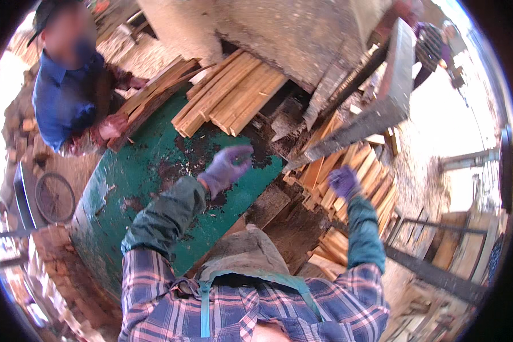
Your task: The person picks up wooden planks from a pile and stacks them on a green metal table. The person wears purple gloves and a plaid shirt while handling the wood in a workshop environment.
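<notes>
My left hand, in a purple glove, hovers over the green tabletop, its fingers stretched out and nothing visible in them. Beyond it, a bundle of planed wooden strips lies at the table's far edge. My right hand, gloved the same way, is curled closed over a stack of wooden strips to the right of the table. Whether its fingers grip one of these strips is hidden. Another person in blue, at the far left, holds rough bark-edged slats with both hands above the table.
A grey metal beam slants above the right-hand stack. More cut strips lie lower, near my right forearm. Dark debris covers part of the tabletop. A spoked wheel stands at the left, and another person is at the far right.
</notes>
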`<state>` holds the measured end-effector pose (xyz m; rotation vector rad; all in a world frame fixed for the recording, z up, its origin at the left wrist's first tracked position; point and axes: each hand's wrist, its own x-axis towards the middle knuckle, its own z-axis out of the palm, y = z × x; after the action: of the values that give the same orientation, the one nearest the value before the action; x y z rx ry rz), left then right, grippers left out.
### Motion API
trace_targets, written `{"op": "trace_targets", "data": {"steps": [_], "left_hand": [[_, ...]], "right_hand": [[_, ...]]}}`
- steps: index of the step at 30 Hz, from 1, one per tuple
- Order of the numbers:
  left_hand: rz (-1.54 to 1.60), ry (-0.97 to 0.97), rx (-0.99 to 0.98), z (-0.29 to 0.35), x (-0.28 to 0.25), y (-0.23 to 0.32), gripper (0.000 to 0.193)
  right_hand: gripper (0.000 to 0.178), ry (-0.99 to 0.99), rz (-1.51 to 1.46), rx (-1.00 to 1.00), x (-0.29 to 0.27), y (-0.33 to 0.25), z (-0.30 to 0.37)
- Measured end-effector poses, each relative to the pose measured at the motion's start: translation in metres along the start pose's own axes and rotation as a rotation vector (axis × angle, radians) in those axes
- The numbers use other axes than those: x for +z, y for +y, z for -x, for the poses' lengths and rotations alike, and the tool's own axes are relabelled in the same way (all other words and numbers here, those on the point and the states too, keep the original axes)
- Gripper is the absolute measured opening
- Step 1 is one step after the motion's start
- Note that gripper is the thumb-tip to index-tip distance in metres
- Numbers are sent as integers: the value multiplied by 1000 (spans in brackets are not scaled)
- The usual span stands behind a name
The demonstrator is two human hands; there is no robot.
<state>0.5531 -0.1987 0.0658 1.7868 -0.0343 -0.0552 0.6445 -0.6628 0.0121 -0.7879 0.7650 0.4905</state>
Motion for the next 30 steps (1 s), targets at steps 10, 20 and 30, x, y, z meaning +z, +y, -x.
{"op": "trace_targets", "data": {"steps": [10,20,30], "left_hand": [[-770,684,-40,-127,-159,-20,42],[-401,111,-379,-209,-203,-53,75],[-72,-200,-456,-201,-235,-58,93]], "right_hand": [[105,-361,279,255,275,155,-55],[77,-320,155,246,337,195,-102],[82,-492,-163,201,331,224,-121]]}}
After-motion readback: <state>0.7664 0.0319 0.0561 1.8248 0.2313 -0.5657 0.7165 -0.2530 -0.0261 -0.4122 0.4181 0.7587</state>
